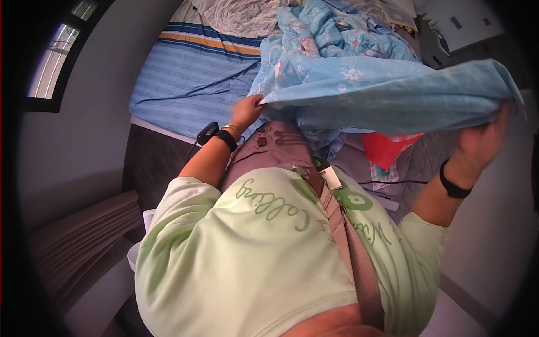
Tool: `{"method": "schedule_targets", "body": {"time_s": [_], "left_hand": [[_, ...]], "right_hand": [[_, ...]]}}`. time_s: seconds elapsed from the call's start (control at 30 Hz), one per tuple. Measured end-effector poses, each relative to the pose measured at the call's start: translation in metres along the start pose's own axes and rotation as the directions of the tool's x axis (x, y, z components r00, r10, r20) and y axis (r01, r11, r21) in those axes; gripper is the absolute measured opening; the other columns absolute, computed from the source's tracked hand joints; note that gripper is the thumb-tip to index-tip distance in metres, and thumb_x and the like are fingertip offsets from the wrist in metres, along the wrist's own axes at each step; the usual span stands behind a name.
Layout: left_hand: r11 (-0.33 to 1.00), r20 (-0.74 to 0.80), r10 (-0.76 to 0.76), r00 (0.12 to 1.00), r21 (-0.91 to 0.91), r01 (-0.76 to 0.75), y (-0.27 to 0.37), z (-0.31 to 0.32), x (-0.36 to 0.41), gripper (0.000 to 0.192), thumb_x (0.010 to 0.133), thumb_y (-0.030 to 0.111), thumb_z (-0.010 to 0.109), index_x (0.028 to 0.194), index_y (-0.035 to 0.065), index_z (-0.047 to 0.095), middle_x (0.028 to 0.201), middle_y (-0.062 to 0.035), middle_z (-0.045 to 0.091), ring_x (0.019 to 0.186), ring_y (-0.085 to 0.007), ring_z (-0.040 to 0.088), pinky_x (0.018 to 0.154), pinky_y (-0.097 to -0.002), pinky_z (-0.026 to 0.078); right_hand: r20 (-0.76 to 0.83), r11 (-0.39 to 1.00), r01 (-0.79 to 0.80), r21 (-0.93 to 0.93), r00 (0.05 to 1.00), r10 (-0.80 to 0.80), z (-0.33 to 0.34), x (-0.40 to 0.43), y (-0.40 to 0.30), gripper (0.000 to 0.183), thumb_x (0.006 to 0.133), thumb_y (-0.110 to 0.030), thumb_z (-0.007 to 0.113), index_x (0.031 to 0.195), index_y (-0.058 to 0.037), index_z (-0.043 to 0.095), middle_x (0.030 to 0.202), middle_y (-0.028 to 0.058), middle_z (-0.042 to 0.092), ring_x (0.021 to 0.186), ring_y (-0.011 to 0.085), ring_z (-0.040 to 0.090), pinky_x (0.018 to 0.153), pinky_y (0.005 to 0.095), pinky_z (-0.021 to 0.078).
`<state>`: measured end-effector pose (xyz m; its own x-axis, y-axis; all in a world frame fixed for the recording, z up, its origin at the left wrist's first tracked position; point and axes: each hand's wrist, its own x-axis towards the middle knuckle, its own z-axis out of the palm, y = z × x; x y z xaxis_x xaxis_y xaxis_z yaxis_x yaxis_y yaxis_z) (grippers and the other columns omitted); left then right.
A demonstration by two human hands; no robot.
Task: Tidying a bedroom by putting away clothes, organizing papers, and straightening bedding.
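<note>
A light-blue quilt [337, 80] with white flower prints is stretched between my two hands, its near edge raised off the bed. My left hand [247, 110] pinches one corner of it near the bed's front edge. Out to the right, my right hand [482, 141] is lifted and blurred, gripping the other end; its fingertips are partly hidden by the cloth. The far part of the quilt lies bunched on the bed. Beneath it to the left spreads a blue striped bedsheet [193, 80] with a yellow band.
A pale patterned blanket [242, 14] lies heaped at the back. Below the quilt on the right are a red bag [387, 149] and a dark cable [396, 182]. A brown pleated item [92, 231] stands at left, near a wall with a window [54, 63].
</note>
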<state>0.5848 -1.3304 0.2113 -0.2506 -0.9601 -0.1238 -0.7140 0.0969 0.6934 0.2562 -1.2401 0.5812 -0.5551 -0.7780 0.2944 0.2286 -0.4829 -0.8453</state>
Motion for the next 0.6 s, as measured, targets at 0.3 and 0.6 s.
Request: {"method": "schedule_targets", "body": {"time_s": [0.3,0.6], "left_hand": [[0.217,-0.411,-0.188,0.892,-0.903,-0.371,0.031,-0.145,0.003,0.038,0.093,0.032,0.037,0.113,0.0019,0.049,0.109,-0.0105,0.053,0.098,-0.0193,0.052,0.085,-0.0342,0.043],[0.876,-0.663,-0.077,0.745,-0.402,-0.267,0.007,-0.240,-0.016,0.028,0.090,0.026,0.045,0.092,0.0005,0.057,0.076,-0.0037,0.053,0.068,-0.0109,0.044,0.061,-0.0267,0.039]], "right_hand": [[-0.178,0.930,0.249,-0.270,0.936,-0.303,-0.029,0.017,-0.036,0.034,0.093,-0.024,0.042,0.117,-0.0015,0.049,0.119,0.0117,0.051,0.110,0.0254,0.048,0.096,0.0403,0.0361],[0.144,0.959,-0.250,-0.137,0.952,0.269,-0.072,0.019,0.074,0.028,0.087,-0.012,0.051,0.113,-0.0020,0.053,0.110,0.0078,0.057,0.101,0.0177,0.054,0.090,0.0323,0.0397]]}}
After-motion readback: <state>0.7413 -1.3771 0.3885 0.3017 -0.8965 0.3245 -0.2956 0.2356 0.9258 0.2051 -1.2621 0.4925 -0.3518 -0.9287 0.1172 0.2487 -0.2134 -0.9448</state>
